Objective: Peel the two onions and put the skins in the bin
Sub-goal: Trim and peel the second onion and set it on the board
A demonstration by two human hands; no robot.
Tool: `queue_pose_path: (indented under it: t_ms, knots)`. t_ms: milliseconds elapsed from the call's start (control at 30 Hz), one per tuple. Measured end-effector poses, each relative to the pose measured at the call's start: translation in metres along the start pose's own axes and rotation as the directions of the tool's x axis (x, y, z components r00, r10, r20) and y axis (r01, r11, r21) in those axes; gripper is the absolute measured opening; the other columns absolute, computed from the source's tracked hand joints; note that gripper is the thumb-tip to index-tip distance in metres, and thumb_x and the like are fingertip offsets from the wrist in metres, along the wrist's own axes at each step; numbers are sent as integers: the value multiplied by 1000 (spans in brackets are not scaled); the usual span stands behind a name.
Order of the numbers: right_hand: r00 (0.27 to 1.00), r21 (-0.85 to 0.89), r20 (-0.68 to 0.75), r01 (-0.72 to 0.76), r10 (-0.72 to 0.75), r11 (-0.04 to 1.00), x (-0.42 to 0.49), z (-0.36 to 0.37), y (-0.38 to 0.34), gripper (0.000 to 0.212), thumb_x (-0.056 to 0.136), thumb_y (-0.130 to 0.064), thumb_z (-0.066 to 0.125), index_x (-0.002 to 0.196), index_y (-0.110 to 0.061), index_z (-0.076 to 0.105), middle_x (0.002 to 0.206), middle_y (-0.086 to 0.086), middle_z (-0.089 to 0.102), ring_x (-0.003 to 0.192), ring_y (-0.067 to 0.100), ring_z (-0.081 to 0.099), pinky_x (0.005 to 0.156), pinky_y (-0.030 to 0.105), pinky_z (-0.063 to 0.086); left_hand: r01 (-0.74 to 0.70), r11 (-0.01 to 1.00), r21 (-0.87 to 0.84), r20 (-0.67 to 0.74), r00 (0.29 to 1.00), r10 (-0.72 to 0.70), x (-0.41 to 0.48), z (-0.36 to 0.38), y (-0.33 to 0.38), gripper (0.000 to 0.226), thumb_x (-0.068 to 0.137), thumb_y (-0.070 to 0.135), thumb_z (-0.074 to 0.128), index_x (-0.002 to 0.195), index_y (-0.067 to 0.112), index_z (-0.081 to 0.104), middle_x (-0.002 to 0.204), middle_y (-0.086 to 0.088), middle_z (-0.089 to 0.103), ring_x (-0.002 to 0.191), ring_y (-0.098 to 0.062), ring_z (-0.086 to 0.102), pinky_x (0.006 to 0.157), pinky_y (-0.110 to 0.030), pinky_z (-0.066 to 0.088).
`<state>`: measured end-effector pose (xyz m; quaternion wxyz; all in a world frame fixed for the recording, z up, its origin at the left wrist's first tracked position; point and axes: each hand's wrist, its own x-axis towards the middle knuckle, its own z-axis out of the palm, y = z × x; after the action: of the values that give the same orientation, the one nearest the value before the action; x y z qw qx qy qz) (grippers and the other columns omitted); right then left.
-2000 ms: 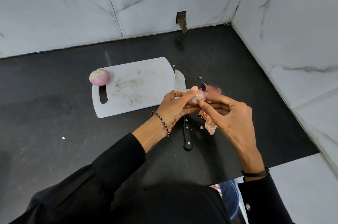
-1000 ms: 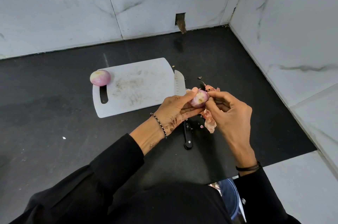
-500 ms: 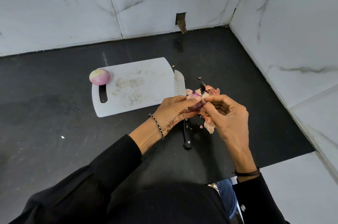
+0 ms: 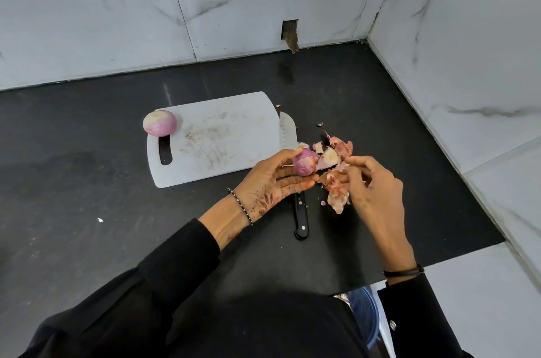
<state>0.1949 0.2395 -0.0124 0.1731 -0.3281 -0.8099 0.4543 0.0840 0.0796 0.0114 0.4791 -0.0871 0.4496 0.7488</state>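
1. Two black sleeves fill the bottom of the frame, and between them at lower right a sliver of the blue bin shows below the counter's edge.
2. Right of centre, the right hand has its fingers curled and pinches a piece of skin just beside the held onion.
3. At the centre, the left hand grips the small onion between thumb and fingertips, above the black counter; its purple flesh is mostly bare.
4. Under the left hand lies a knife, black handle toward the person and blade running along the right edge of the board.
5. Loose skins lie in a heap on the counter just right of the knife, beyond and below the right hand's fingers.
6. Left of centre sits the white cutting board, stained and scored.
7. On the board's upper left corner, above its handle slot, rests the other onion, peeled.
8. Marble-patterned walls close the top and right of the frame.
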Motion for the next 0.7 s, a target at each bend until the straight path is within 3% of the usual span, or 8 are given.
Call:
queue_pose_path:
  t_ms: [100, 233, 367, 500, 700]
  knots:
    - [994, -151, 0, 109, -110, 983, -1, -1, 5, 14, 97, -22, 64, 109, -22, 72, 93, -12, 76, 84, 5, 72, 77, 41, 62, 3, 1000, -2, 4, 1000, -3, 1, -1, 0, 43, 91, 21, 63, 128, 0, 56, 116, -28, 65, 99, -35, 67, 84, -37, 60]
    - [986, -214, -22, 157, -166, 964, -2, -1, 3, 9, 90, -24, 77, 99, -24, 74, 88, -14, 72, 81, 2, 69, 73, 39, 61, 8, 1000, 4, 1, 1000, -8, 2, -3, -1, 36, 91, 24, 64, 119, 2, 62, 113, -26, 67, 96, -33, 68, 83, -37, 60]
    - [973, -95, 11, 229, -229, 969, -7, -5, -9, 6, 94, -29, 73, 98, -25, 74, 91, -12, 71, 82, 3, 68, 70, 30, 58, 15, 1000, -9, -4, 1000, -15, 2, -5, -1, 39, 86, 27, 68, 117, 4, 65, 115, -26, 68, 98, -32, 69, 84, -37, 60]
    - [927, 82, 117, 348, -356, 934, -14, -4, -27, 23, 88, -33, 79, 108, -23, 72, 101, -11, 67, 89, 11, 68, 64, 24, 55, 7, 996, 86, 25, 1000, -9, 2, -5, -2, 46, 91, 34, 63, 126, 4, 61, 114, -20, 69, 99, -26, 69, 86, -35, 58]
    - [879, 41, 124, 459, -461, 887, -12, 10, -34, 40, 76, -44, 84, 105, -25, 64, 103, -17, 56, 85, 12, 61, 64, 23, 54, -6, 993, 117, 73, 997, -3, -2, -1, -1, 45, 89, 35, 61, 122, 4, 63, 107, -17, 70, 97, -24, 67, 91, -34, 55]
